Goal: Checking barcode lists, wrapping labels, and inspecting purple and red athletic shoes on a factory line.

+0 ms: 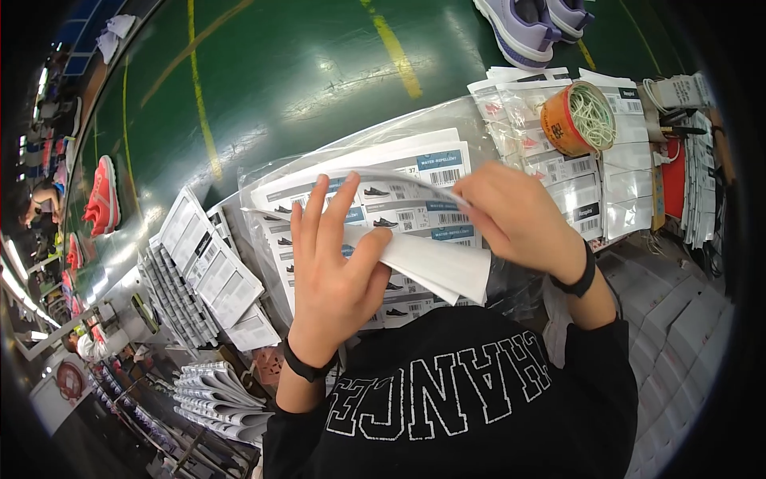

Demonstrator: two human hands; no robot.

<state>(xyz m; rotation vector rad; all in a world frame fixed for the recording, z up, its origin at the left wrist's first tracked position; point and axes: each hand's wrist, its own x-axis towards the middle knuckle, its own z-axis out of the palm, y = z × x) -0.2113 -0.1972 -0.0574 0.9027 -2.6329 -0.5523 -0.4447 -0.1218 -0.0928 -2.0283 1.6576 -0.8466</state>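
A stack of printed label sheets (447,160) with small shoe pictures and barcodes lies before me on clear plastic film (259,172). My right hand (523,219) pinches the edge of a label sheet (403,181) at the stack's right side; that sheet bows up off the others. My left hand (335,263) rests over the stack's left part, its fingers stretched out and spread. Its thumb touches a folded-over sheet (447,263) whose blank white side faces up. Both wrists wear black bands.
An orange tin (568,120) full of pale strings stands on more label sheets (578,188) at right. Lilac sneakers (527,32) sit on the green table (303,80) at the far right. Piled label bundles (179,299) lie left; a coral shoe (102,195) stands beyond them.
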